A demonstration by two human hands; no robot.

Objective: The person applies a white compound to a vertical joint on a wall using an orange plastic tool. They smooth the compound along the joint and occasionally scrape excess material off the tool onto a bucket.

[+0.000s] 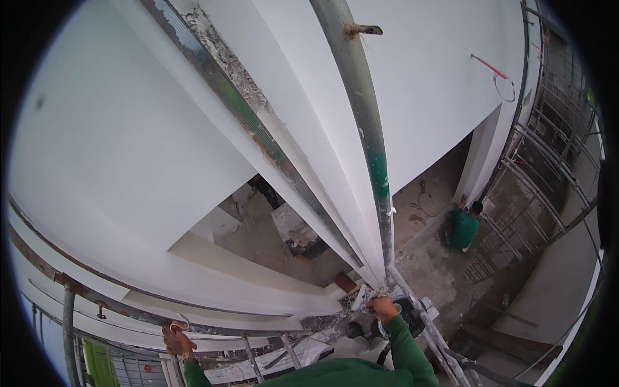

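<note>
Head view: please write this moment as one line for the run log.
left hand: grips horizontal grey scaffold rail | right hand: at upright grey scaffold pole, grip unclear | below: person in green shirt crouching

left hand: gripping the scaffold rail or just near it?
Gripping. The left hand is closed on the horizontal scaffold rail, fingers curled over the pipe beside the white wall.

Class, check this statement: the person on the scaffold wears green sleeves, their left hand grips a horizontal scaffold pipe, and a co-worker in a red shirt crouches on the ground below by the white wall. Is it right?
Not quite. The head view shows the co-worker in a green shirt, not red. The rest holds: green sleeves, the left hand on the horizontal pipe, the co-worker crouching below by the white wall.
</note>
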